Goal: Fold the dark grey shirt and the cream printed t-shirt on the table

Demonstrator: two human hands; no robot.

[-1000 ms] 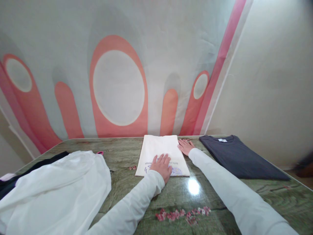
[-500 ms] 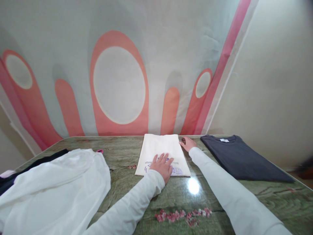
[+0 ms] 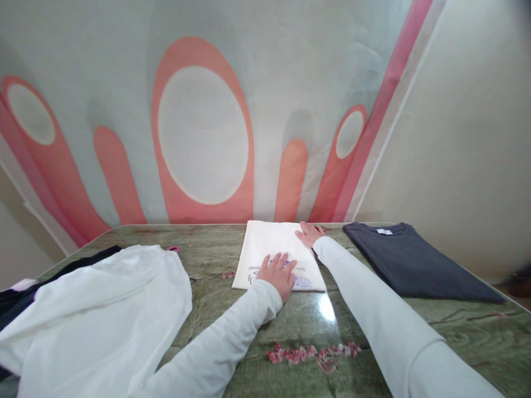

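A folded cream T-shirt [image 3: 269, 246] with blue print lies flat in the middle of a green marble-patterned table [image 3: 207, 260]. My left hand [image 3: 279, 273] rests palm down on its near edge, fingers spread. My right hand [image 3: 309, 234] lies flat on the shirt's far right corner, fingers stretched out. Both arms wear white sleeves.
A folded dark navy T-shirt [image 3: 409, 262] lies at the right. A heap of white clothing [image 3: 99, 315] over dark garments [image 3: 25, 293] covers the table's left side. A wall hanging with pink ovals [image 3: 203, 132] stands right behind the table. Pink floral print [image 3: 315, 354] marks the table front.
My right hand slid from the shirt's right edge up onto its far right corner and flattened. The left hand stayed pressed on the near edge. The view tilted slightly.
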